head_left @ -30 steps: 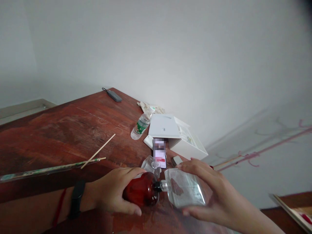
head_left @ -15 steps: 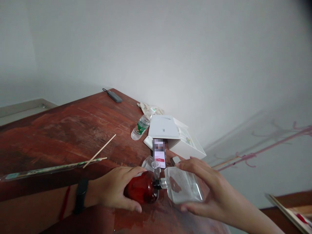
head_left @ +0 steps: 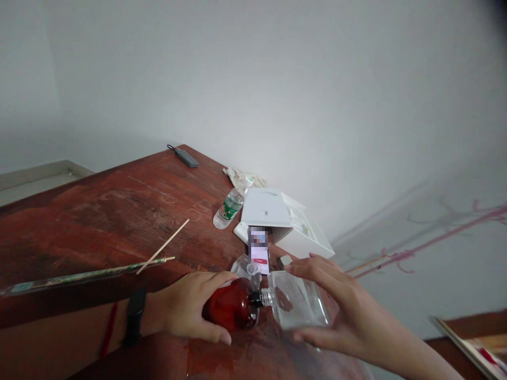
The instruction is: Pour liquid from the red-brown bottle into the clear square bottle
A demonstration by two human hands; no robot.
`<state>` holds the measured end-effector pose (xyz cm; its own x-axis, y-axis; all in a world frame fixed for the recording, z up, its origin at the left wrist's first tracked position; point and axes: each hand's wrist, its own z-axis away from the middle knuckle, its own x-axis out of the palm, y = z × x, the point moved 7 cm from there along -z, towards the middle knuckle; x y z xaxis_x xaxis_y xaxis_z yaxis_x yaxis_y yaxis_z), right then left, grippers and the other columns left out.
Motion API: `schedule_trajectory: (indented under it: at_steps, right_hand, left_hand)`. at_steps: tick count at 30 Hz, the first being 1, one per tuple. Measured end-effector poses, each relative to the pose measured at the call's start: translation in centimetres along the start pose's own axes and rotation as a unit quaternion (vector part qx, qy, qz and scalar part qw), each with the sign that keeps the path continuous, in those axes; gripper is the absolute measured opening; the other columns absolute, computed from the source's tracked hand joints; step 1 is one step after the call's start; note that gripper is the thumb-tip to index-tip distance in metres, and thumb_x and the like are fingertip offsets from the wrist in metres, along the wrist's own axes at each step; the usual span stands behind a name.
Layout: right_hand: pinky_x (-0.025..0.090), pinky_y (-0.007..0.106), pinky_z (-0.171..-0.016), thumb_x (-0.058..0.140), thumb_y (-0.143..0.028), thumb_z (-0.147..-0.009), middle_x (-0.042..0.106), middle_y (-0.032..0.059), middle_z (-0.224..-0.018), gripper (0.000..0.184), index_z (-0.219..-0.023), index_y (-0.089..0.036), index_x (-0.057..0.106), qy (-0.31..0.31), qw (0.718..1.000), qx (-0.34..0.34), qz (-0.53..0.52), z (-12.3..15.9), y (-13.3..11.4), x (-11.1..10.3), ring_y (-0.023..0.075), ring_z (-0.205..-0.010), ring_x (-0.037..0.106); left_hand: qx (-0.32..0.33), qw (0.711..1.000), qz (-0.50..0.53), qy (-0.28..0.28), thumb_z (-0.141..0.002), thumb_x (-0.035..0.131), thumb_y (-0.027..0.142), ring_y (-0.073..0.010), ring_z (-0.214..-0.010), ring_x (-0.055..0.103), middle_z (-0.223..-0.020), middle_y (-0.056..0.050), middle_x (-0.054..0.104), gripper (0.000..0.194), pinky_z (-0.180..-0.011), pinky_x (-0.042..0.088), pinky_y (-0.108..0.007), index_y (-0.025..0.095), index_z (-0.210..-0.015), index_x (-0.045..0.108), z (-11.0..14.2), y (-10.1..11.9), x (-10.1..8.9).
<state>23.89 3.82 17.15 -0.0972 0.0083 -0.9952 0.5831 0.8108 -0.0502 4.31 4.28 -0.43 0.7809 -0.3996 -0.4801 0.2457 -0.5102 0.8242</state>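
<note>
My left hand [head_left: 198,306] is wrapped round a dark red bottle [head_left: 233,306], which lies tilted with its black neck [head_left: 255,300] pointing right. My right hand [head_left: 336,306] grips a clear, flat-sided bottle [head_left: 299,301] between thumb and fingers. Its threaded neck [head_left: 266,297] points left and meets the black neck, mouth to mouth; whether one sits inside the other I cannot tell. Just behind the red bottle lies a clear plastic piece with a round knob [head_left: 252,268], partly hidden.
A lit phone [head_left: 259,253] leans against a white box [head_left: 266,207], with an open white tray [head_left: 304,229] beside it. Left of these stands a labelled water bottle [head_left: 228,208]. Wooden sticks [head_left: 163,247], a grey device [head_left: 186,157] and a cloth [head_left: 245,178] lie on the wooden table [head_left: 99,211].
Almost nothing differs. Both bottles stay joined at their necks in my hands, with only a very slight shift of the left hand to the right.
</note>
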Motion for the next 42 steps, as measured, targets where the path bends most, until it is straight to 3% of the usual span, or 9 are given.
schedule_trajectory:
  at_steps: [11,18,28,42]
  right_hand:
    - [0.059,0.052,-0.115,0.092,-0.057,-0.080,0.077,0.0114,-0.137,0.075,-0.143,-0.030,0.061,0.010,1.000,-0.009,0.012,0.1,0.2,-0.3,0.0370,-0.134,0.071]
    - [0.047,0.071,-0.121,0.087,-0.057,-0.086,0.073,0.0144,-0.145,0.077,-0.151,-0.033,0.055,-0.012,0.999,-0.014,0.036,0.3,0.3,0.0,0.0410,-0.134,0.071]
    - [0.046,0.071,-0.121,0.087,-0.055,-0.086,0.074,0.0141,-0.142,0.076,-0.151,-0.033,0.054,-0.011,0.999,-0.016,0.050,0.2,-0.1,-0.2,0.0409,-0.133,0.071]
    - [0.047,0.074,-0.117,0.081,-0.058,-0.092,0.071,0.0164,-0.145,0.074,-0.153,-0.032,0.047,-0.033,0.995,-0.034,0.086,0.0,-0.9,-0.3,0.0422,-0.136,0.068]
  left_hand:
    - [-0.021,1.000,-0.015,-0.007,-0.078,0.077,0.084,-0.0445,-0.127,0.069,-0.144,-0.015,0.070,0.095,-0.110,0.054,-0.054,0.023,-0.148,0.058,0.0,-0.2,0.2]
    - [-0.020,1.000,-0.021,-0.005,-0.078,0.078,0.082,-0.0442,-0.128,0.068,-0.144,-0.015,0.070,0.096,-0.110,0.054,-0.052,0.022,-0.150,0.057,0.0,-0.3,0.1]
    - [-0.034,0.999,-0.028,-0.016,-0.076,0.075,0.088,-0.0474,-0.127,0.068,-0.145,-0.018,0.068,0.101,-0.109,0.054,-0.056,0.021,-0.150,0.058,0.1,-0.5,0.3]
    - [-0.025,0.999,-0.026,-0.012,-0.078,0.075,0.088,-0.0445,-0.126,0.069,-0.143,-0.015,0.070,0.098,-0.109,0.053,-0.053,0.024,-0.149,0.057,0.0,-0.5,0.3]
